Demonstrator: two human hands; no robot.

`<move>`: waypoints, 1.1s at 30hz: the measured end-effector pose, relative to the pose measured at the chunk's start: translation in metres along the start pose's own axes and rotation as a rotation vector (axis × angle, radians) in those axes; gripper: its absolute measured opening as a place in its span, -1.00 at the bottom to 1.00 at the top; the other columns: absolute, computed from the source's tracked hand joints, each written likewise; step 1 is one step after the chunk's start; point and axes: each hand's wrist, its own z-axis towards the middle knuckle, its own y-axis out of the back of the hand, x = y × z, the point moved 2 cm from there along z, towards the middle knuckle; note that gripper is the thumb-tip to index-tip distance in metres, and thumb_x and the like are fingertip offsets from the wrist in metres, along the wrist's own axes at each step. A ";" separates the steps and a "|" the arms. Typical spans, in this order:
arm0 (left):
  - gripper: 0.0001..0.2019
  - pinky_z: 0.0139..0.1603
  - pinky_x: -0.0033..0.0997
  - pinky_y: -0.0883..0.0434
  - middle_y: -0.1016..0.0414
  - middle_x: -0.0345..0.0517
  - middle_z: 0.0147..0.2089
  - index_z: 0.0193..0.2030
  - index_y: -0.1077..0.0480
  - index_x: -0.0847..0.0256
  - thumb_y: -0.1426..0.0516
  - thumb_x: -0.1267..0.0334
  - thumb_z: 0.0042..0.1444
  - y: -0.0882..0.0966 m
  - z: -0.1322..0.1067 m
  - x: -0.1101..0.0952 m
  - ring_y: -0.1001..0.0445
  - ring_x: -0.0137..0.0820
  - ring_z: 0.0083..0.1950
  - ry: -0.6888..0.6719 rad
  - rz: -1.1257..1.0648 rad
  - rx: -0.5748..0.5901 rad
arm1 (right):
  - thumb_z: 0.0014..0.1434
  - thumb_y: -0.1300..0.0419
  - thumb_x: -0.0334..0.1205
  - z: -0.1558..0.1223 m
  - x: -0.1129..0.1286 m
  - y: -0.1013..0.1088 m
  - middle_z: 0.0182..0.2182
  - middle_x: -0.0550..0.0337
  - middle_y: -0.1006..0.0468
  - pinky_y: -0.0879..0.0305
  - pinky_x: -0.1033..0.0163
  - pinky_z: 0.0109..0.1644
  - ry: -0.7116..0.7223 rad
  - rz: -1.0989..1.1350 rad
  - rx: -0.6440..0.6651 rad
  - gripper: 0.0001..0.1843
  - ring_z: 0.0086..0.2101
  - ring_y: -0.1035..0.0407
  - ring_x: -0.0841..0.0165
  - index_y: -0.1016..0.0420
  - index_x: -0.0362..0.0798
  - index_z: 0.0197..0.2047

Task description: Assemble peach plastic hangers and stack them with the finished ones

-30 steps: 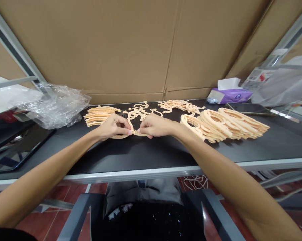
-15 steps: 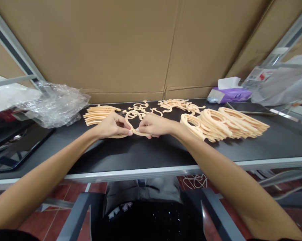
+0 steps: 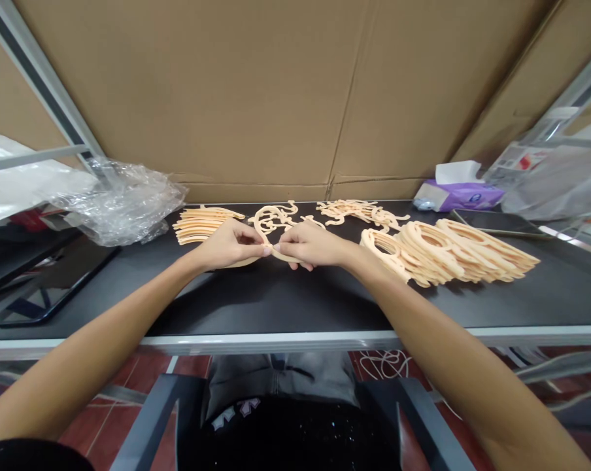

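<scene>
The cream curved frame (image 3: 282, 256) is held between the two hands just above the near-middle of the table, its looped hook rising from the point where the thumbs nearly meet. It looks like thin moulded plastic: probably light, fairly stiff with a little spring, smooth enough to slide under a fingertip, and likely weakest at the narrow neck. The best hold seems to be close to that neck, one pinch on each arm. Whether it is one part or several joined, I cannot tell.

The left hand (image 3: 234, 243) is closed on the left arm, and the right hand (image 3: 312, 244) pinches the right arm, thumb on top.

Behind the hands, loose hooks (image 3: 276, 214) lie scattered, with a stack of curved strips (image 3: 202, 224) to the left, a hook pile (image 3: 352, 210) to the right and ring-topped pieces (image 3: 437, 252) fanned beyond the right wrist. The dark tabletop (image 3: 325, 301) looks flat and matt. Crumpled clear plastic (image 3: 123, 203) sits at the left, a purple tissue pack (image 3: 465, 195) at the right rear, and brown cardboard (image 3: 227, 91) walls the back
</scene>
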 end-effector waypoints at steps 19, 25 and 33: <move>-0.62 -0.46 -0.46 -0.28 -0.53 -0.09 -0.46 -0.33 -0.63 0.31 -0.37 -0.02 -0.10 0.013 0.001 0.003 -0.38 -0.46 -0.47 0.150 -0.273 -0.524 | 0.32 0.01 -0.01 -0.003 -0.009 0.026 -0.56 0.18 -0.42 0.00 0.25 -0.34 -0.130 -0.346 -0.826 -0.52 -0.46 -0.25 0.36 -0.42 -0.05 -0.53; -0.67 -0.48 -0.47 -0.27 -0.50 -0.11 -0.49 -0.35 -0.63 0.31 -0.37 0.04 -0.11 0.014 0.001 0.003 -0.37 -0.48 -0.48 0.165 -0.309 -0.548 | 0.29 -0.04 -0.04 -0.001 -0.012 0.026 -0.55 0.15 -0.47 -0.06 0.24 -0.33 -0.130 -0.385 -0.776 -0.54 -0.45 -0.28 0.35 -0.42 -0.06 -0.57; -0.70 -0.46 -0.46 -0.26 -0.50 -0.09 -0.45 -0.38 -0.60 0.32 -0.39 0.11 -0.16 0.016 0.003 0.006 -0.37 -0.47 -0.46 0.199 -0.386 -0.359 | 0.24 0.00 -0.30 0.000 -0.031 0.033 -0.15 -0.04 -0.65 -0.28 0.15 -0.05 -0.343 -0.448 -0.701 -0.65 -0.12 -0.47 0.17 -0.64 -0.06 -0.15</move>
